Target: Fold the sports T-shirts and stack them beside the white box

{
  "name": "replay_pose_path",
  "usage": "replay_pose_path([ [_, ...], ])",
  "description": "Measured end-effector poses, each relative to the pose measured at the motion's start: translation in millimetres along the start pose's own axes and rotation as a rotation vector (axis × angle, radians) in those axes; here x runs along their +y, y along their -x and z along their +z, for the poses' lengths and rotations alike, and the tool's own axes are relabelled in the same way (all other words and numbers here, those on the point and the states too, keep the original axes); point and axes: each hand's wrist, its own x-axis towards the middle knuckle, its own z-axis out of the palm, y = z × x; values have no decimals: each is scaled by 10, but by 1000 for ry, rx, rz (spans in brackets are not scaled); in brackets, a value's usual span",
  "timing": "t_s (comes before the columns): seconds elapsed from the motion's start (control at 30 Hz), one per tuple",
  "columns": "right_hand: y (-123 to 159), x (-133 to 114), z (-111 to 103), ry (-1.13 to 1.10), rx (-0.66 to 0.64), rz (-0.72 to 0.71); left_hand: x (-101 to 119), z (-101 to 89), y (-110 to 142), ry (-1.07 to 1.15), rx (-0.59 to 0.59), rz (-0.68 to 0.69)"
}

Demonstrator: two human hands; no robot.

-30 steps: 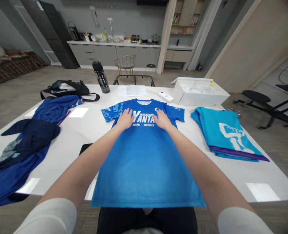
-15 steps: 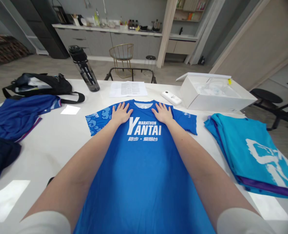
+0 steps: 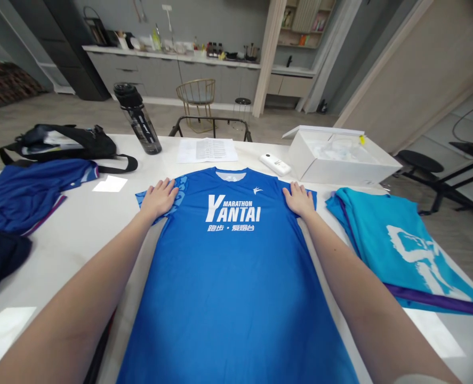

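A blue T-shirt (image 3: 232, 277) with white "Marathon Yantai" lettering lies spread front-up on the white table (image 3: 76, 234), its collar at the far end. My left hand (image 3: 159, 198) rests flat on the patterned left sleeve, fingers stretched out. On the right sleeve lies my right hand (image 3: 299, 199), also flat with its fingers extended. Both palms press on the cloth without gripping it. The shirt's lower hem runs out of view at the bottom.
Right of the shirt are folded turquoise clothes (image 3: 404, 240) and an open white box (image 3: 336, 160). Beyond the collar lie a white handheld device (image 3: 275, 164) and printed paper (image 3: 208, 150). A bottle (image 3: 142, 125), black bag (image 3: 68, 143), blue garment (image 3: 32, 192) and dark cap (image 3: 2, 253) are leftward.
Both hands have slid outward, from beside the collar at the shoulders onto the sleeves. The small chest logo now shows. The view has shifted slightly.
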Motion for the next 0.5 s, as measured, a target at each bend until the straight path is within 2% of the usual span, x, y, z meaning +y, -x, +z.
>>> replay_pose_path([
  [0.23, -92, -26, 7, 23, 41, 173, 12, -31, 79, -5, 12, -112],
  [0.33, -85, -76, -33, 33, 55, 190, 69, -81, 65, -18, 1, -128],
  [0.4, -61, -164, -71, 41, 141, 113, 169, -125, 51, -29, 46, -83],
  [0.47, -42, -321, -98, 29, 246, -42, 333, -160, 31, -29, 108, -6],
  [0.5, -39, -424, -102, 10, 258, -123, 435, -169, 14, -25, 119, 32],
])
